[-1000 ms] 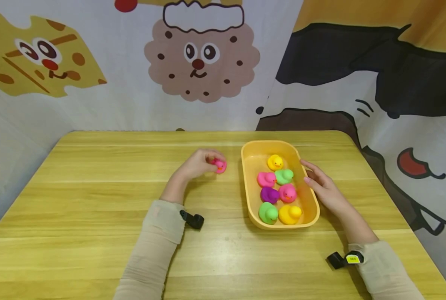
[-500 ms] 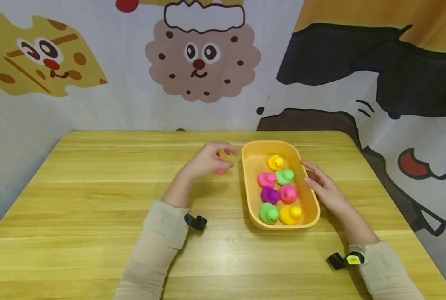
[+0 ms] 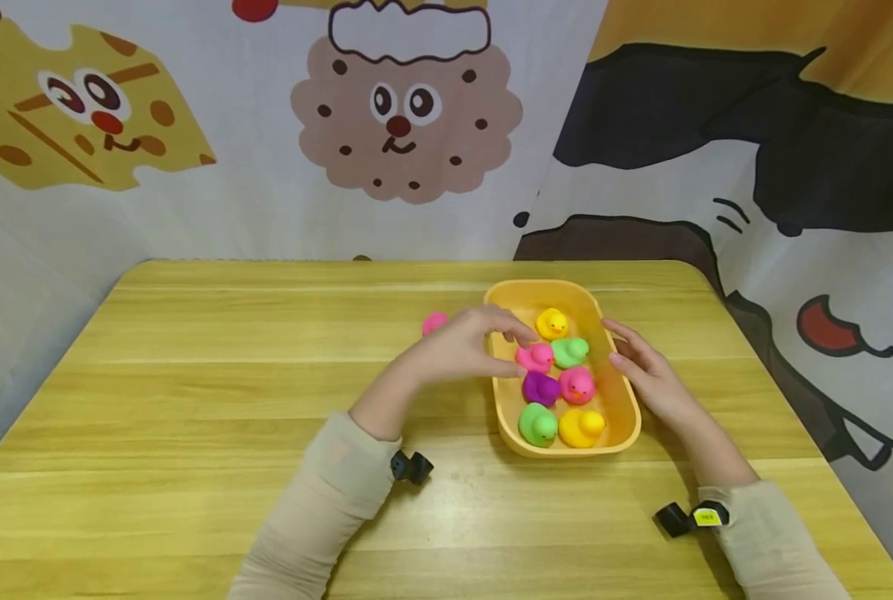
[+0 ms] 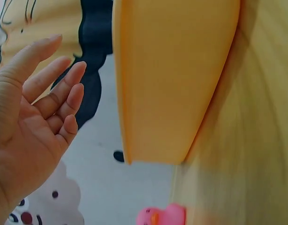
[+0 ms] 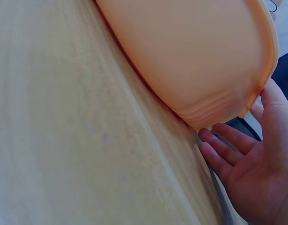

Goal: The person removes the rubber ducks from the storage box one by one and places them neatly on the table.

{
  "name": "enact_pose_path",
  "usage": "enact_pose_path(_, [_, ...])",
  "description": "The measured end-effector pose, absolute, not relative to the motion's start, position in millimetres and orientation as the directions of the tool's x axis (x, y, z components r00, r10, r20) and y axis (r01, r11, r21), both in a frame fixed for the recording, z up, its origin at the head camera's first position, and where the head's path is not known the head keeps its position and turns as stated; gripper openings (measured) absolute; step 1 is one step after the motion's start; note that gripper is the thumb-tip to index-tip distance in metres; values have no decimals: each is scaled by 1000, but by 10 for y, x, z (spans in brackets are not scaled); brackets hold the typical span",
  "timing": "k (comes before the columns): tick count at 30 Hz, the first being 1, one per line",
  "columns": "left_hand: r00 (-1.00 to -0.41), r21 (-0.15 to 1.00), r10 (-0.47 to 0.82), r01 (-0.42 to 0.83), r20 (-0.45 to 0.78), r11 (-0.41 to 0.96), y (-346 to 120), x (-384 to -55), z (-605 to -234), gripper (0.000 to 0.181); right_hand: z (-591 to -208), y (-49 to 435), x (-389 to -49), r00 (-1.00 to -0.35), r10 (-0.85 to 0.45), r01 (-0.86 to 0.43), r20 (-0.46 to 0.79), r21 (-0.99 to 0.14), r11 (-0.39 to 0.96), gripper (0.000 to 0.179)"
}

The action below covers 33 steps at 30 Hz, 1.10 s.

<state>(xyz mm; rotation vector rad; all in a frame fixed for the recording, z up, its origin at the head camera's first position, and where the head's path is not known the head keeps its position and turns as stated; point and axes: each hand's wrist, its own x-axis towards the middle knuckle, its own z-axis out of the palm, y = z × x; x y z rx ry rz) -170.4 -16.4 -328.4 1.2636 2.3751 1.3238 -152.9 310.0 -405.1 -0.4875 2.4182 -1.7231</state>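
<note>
My left hand (image 3: 469,342) reaches over the left rim of a yellow-orange plastic tub (image 3: 497,417). Its fingers and thumb are spread and loosely bent above a pink rubber duck (image 3: 534,357) in the tub; in the left wrist view the palm shows bare. Behind this forearm, on the table, sits another pink rubber duck (image 3: 434,322), partly hidden. At the tub's right side is my right hand (image 3: 652,375), fingers lying against the outer wall and thumb at the rim. The right wrist view shows these fingertips at the tub's outer wall (image 5: 190,56).
Around that pink duck in the tub lie two yellow ducks (image 3: 581,427), two green ducks (image 3: 539,425), a purple duck (image 3: 540,388) and a second pink duck (image 3: 577,385). The wooden table (image 3: 191,417) ends at a cartoon-printed cloth (image 3: 251,167) behind.
My left hand let go of the pink duck on the table and moved right, over the tub's left rim. My right hand and the tub stayed in place.
</note>
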Motion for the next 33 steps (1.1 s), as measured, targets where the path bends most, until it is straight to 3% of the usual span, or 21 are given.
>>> enact_pose_path(16, [-387,722,898,680,209,124,161,-1584,-3441,33,-4045,3083,-1541,-939,-335,-179,74,-939,293,51])
enact_pose_path(24, [-373,691,923,693,97,207,245,-1532,-3487,36,-4054,3086,-1540,-939,-332,-195,88,-933,304,51])
enact_pose_path(33, [-399,616,913,740,81,269,295,-1506,-3531,36,-4054,3088,-1539,-941,-328,-194,88,-932,306,51])
